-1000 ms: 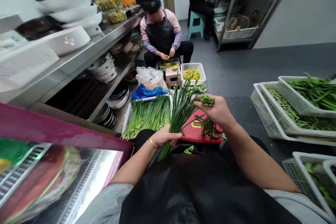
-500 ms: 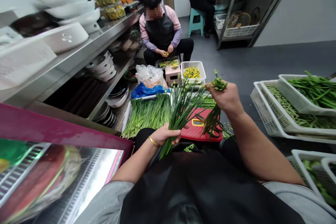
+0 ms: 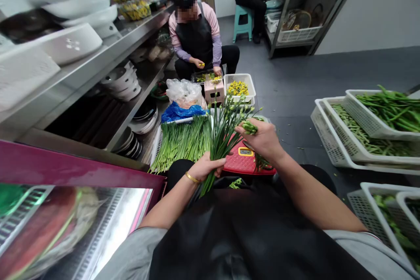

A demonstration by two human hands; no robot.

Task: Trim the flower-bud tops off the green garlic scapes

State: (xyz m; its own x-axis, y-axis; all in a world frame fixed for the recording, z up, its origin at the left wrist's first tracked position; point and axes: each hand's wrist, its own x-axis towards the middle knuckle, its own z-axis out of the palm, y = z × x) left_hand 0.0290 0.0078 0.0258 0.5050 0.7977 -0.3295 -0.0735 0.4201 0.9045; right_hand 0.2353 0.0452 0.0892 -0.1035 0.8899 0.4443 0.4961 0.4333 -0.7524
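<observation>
My left hand (image 3: 210, 167), below a gold bracelet, is wrapped round the lower stems of a fanned bunch of green flower stalks (image 3: 223, 133) with small buds on top. Just right of it, my right hand (image 3: 262, 138) grips a smaller bundle of budded stalks (image 3: 250, 127), whose stems hang down. Beneath the right hand lies a red board (image 3: 234, 162) with a yellow-edged label, partly hidden by hand and stems. Left of the bunch, a white basket (image 3: 157, 144) holds many cut green stalks (image 3: 183, 140).
A person (image 3: 197, 30) sits ahead, handling yellow flowers beside a white basket (image 3: 253, 92). Green vegetables fill baskets (image 3: 331, 140) at right. Metal shelves (image 3: 131, 39) with dishes line the left. Another person sits on a teal stool (image 3: 243, 24) farther back.
My right hand has moved left and down, closer to the bunch in my left hand. The person ahead has lowered one hand to the box. The view has shifted slightly.
</observation>
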